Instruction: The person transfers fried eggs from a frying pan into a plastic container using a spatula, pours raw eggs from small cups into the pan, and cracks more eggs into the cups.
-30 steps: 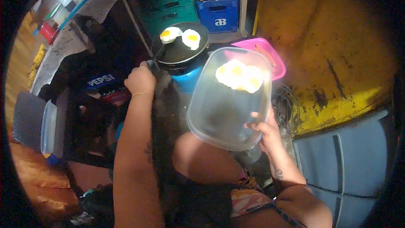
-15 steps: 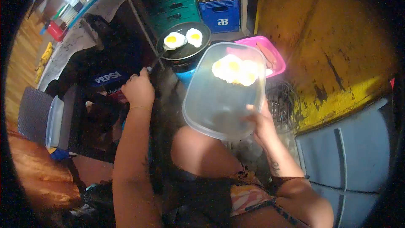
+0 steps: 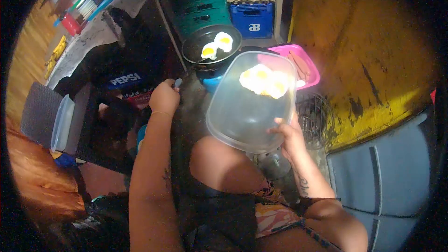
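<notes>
My left hand (image 3: 164, 97) is closed around a utensil handle (image 3: 178, 82), whose grey end shows beside the fingers; its far part is hard to make out. Beyond it, two fried eggs (image 3: 217, 45) lie touching in a black frying pan (image 3: 193, 57). With my right hand (image 3: 290, 135) I grip the lower right side of a clear plastic container (image 3: 247, 123), thumb over the rim. Fried eggs (image 3: 265, 81), overexposed and clumped together, lie at its far end. The container is held just in front of the pan.
A pink tray (image 3: 313, 72) with sausage-like pieces sits behind the container. Green (image 3: 205, 14) and blue (image 3: 252, 21) crates stand at the back. A wire rack (image 3: 312, 116) is on the right by a yellow panel (image 3: 364, 65). Another plastic container (image 3: 63, 123) stands at left.
The left egg in the pan has moved away from the pan's left edge, to below the other egg. The view has shifted slightly. Both hands keep their holds.
</notes>
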